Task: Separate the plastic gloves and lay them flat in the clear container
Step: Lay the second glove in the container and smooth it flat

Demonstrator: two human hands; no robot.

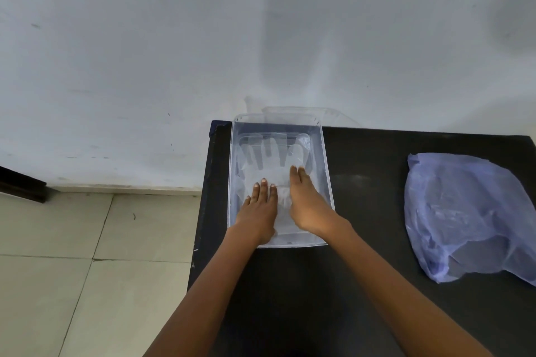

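Gloves [271, 164] lie spread in the clear container [324, 153] at the dark bench's [362, 211] left edge, fingers pointing away. Both hands are inside it, open and palm-down: the left hand [259, 209] flat on the cuff end, the right hand [307, 203] just beside it. A bluish bag [464, 214] sits well apart to the right.

No readable text anywhere in view.

The clear container [324, 159], the gloves [269, 162] inside it, the blue bag [470, 217] and the dark table [362, 182] carry no legible label, brand or number.
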